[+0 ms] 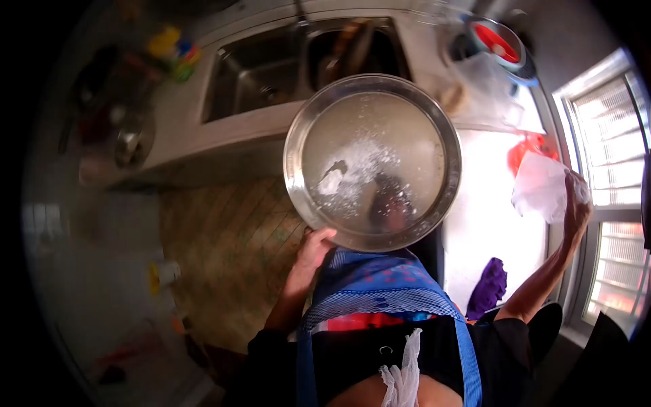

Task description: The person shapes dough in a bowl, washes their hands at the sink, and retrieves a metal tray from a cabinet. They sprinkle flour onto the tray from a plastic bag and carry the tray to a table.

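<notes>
In the head view a wide, shallow round metal pan [371, 241] is held level in front of my body. White powder [356, 169] is scattered over its bottom, thickest left of the middle. My left hand [315, 247] grips the pan's rim at the lower left, thumb on top. Off to the right, by the window, my right hand [576, 203] is closed on a thin white plastic bag [539, 184]. What the bag contains, if anything, I cannot make out. A red bag [529, 150] lies just behind it.
A double sink [254, 74] is set in the counter ahead, with several items in its right basin. Further right are a clear plastic bag [488, 81] and a bowl with something red [498, 44]. A purple cloth [488, 288] lies on the white counter [478, 197] near my right arm.
</notes>
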`<move>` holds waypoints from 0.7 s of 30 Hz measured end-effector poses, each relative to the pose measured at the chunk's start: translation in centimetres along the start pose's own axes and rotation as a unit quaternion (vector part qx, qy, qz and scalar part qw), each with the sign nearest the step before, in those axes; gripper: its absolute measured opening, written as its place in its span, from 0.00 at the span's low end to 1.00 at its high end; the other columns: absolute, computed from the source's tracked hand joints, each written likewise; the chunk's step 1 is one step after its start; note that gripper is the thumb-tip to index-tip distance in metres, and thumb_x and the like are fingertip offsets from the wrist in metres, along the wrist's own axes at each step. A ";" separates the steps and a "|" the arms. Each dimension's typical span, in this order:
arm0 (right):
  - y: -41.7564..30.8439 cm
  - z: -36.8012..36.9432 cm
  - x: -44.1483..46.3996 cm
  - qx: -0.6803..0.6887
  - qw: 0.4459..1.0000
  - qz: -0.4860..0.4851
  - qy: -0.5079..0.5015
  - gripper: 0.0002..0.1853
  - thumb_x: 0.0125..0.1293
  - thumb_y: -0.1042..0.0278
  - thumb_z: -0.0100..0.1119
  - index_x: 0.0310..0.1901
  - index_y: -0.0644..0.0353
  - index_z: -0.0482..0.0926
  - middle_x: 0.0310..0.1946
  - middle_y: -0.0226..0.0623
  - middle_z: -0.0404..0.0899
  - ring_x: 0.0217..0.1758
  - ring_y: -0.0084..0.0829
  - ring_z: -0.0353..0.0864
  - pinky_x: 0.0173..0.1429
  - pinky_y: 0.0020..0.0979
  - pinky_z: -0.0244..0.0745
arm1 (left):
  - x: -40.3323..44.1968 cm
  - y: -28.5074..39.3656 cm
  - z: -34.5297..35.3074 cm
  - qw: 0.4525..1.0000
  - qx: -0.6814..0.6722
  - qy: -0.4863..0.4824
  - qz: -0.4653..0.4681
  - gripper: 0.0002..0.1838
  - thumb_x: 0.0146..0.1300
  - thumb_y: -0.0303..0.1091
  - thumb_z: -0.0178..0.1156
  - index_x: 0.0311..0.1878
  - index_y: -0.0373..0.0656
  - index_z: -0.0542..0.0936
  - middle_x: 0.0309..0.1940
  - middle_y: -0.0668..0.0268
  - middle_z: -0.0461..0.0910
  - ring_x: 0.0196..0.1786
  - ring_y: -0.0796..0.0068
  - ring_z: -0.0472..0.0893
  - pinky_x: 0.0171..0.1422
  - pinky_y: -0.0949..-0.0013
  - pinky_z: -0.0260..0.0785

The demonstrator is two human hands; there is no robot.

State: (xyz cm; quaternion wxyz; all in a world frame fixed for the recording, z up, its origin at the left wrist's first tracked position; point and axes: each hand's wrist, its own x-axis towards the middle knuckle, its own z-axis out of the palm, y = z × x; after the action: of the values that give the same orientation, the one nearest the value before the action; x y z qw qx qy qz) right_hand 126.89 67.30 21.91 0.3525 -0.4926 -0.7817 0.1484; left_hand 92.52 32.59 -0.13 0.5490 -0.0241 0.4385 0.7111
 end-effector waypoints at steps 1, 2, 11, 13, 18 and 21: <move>-3.0 1.2 -0.7 0.014 1.000 -0.027 -0.003 0.16 0.64 0.59 0.51 0.47 0.59 0.76 0.40 0.37 0.78 0.45 0.31 0.76 0.48 0.34 0.70 | -0.2 0.2 -1.9 1.000 -0.025 -0.012 0.005 0.17 0.50 0.23 0.54 0.46 0.33 0.73 0.40 0.62 0.76 0.44 0.70 0.75 0.52 0.67 0.67; -6.0 2.3 -0.8 0.001 1.000 -0.005 -0.028 0.15 0.64 0.60 0.51 0.46 0.60 0.77 0.41 0.37 0.78 0.45 0.31 0.76 0.50 0.32 0.69 | -0.2 0.9 -2.1 0.999 -0.041 -0.011 -0.014 0.17 0.51 0.24 0.54 0.46 0.34 0.72 0.41 0.61 0.75 0.45 0.69 0.75 0.52 0.64 0.68; -25.1 19.3 -10.4 0.181 0.923 -0.155 -0.304 0.07 0.61 0.72 0.54 0.39 0.64 0.77 0.33 0.35 0.78 0.38 0.23 0.74 0.43 0.23 0.68 | -15.6 6.0 -25.1 0.971 -0.055 0.195 0.129 0.17 0.58 0.31 0.47 0.48 0.31 0.72 0.46 0.54 0.75 0.49 0.62 0.75 0.57 0.55 0.66; -29.6 23.2 -13.4 0.164 0.900 -0.148 -0.375 0.06 0.60 0.73 0.55 0.38 0.63 0.78 0.33 0.35 0.78 0.37 0.25 0.75 0.42 0.24 0.69 | -14.4 6.5 -27.4 0.959 -0.096 0.218 0.151 0.15 0.56 0.29 0.49 0.45 0.32 0.72 0.44 0.56 0.75 0.47 0.63 0.75 0.54 0.56 0.68; -27.5 35.8 -7.3 0.169 0.800 -0.235 -0.526 0.09 0.53 0.77 0.57 0.38 0.59 0.79 0.32 0.39 0.77 0.37 0.33 0.78 0.40 0.31 0.71 | -15.5 6.4 -18.9 0.896 -0.185 0.365 0.171 0.19 0.51 0.28 0.51 0.48 0.31 0.70 0.41 0.58 0.75 0.43 0.62 0.77 0.48 0.56 0.74; -24.2 45.7 -3.9 0.171 0.748 -0.332 -0.548 0.06 0.54 0.72 0.57 0.34 0.57 0.79 0.31 0.40 0.75 0.35 0.40 0.77 0.37 0.35 0.70 | -13.7 5.1 -14.2 0.822 -0.136 0.508 0.220 0.19 0.50 0.26 0.52 0.48 0.29 0.70 0.39 0.56 0.76 0.41 0.62 0.78 0.45 0.56 0.76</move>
State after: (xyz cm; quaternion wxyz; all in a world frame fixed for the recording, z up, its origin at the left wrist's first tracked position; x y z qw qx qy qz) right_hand 79.95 57.80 2.06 -0.0317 0.0329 -0.9165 0.3974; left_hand 87.51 12.93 1.26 0.0693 -0.3591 0.5479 0.7524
